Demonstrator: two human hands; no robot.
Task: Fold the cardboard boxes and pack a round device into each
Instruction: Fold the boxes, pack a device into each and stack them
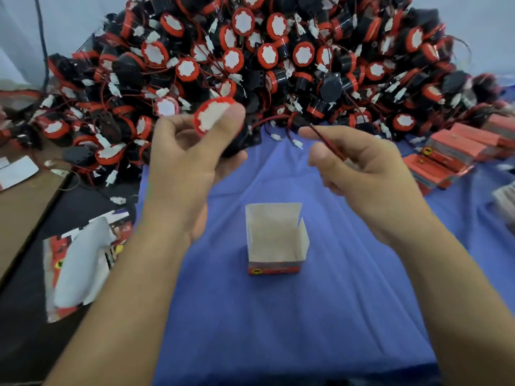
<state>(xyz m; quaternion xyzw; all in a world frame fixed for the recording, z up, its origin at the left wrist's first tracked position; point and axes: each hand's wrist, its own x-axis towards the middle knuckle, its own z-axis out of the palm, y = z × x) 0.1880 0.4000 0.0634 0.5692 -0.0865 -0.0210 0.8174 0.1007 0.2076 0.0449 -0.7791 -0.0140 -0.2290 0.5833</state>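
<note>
**Head view.** A round black device with a red rim and a white face (pixel 213 115) is held up by the left hand (pixel 189 157). The thumb and curled fingers are closed round its body, and the white face is turned toward the camera. A thin red-and-black wire (pixel 330 144) is pinched between the thumb and forefinger of the right hand (pixel 362 171), the remaining fingers being loosely curled. A small white connector (pixel 298 143) is seen just beside that pinch (whether this wire belongs to the held device cannot be told, its run being partly hidden). Both hands are raised above the table and kept apart from each other.

Below and between them, a small cardboard box (pixel 276 240), white inside and printed red outside, is stood upright on the blue cloth (pixel 278 316) that covers the table. Its top flaps are open and its white interior is exposed.

Behind the hands, a large heap of like red-and-black devices (pixel 264 51), with tangled wires and white plugs, is piled across the far side of the table. To the right, stacks of flat orange-red cartons (pixel 451 154) are laid on the cloth. To the left, loose printed carton blanks (pixel 80 268) are spread on a dark surface beside a brown board (pixel 22 213).
</note>
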